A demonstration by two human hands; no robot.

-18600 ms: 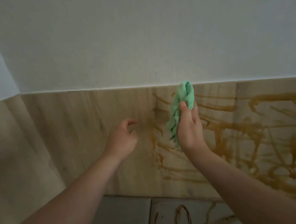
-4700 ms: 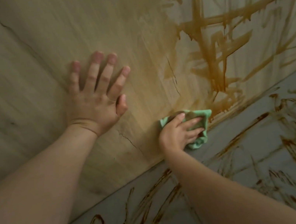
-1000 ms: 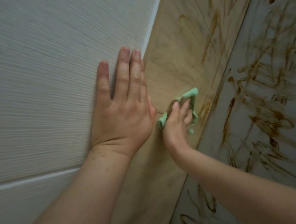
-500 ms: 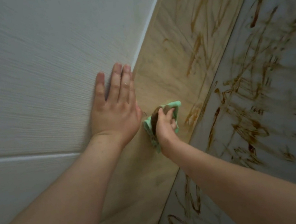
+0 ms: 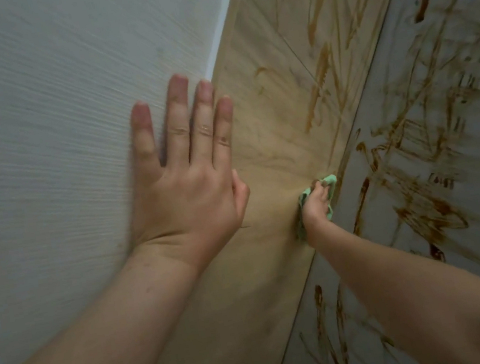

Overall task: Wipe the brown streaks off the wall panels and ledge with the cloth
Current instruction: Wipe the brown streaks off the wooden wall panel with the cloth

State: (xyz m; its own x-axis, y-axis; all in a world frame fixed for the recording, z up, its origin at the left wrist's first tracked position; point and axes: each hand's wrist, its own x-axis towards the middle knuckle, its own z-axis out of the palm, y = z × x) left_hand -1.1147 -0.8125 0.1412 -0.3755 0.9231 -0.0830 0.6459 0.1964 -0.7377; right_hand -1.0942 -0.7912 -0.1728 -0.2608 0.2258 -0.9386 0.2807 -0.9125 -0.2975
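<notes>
- Head view: my left hand (image 5: pixel 180 172) lies flat with its fingers straight and slightly spread. Most of it is on the white wall (image 5: pixel 49 117), and its thumb side crosses onto the tan wall panels (image 5: pixel 271 132). It holds nothing and serves as my brace.
- My right hand (image 5: pixel 314 204) is well apart from it, lower down, with its fingers curled round the bunched green cloth (image 5: pixel 328 182). It presses the cloth against the foot of the panel, right at the seam with the grey ledge (image 5: pixel 421 184).
- The panel close to me looks mostly clean. The brown streaks (image 5: pixel 322 74) begin farther along the panel, and they cover the ledge thickly (the darkest ones lie there).
- To do this stroke well, I judge I should press firmly into the seam, where residue is likely to collect. I should then drag along the seam rather than scrub on the spot, so the mess isn't pushed onto wiped panel.
- A brown patch shows on the cloth near my fingertips, so refolding to a fresh green face seems wise before the next pass, or it will likely smear.
- I'd finish the panel before the ledge, working top to bottom, because drips would fall onto the ledge.
</notes>
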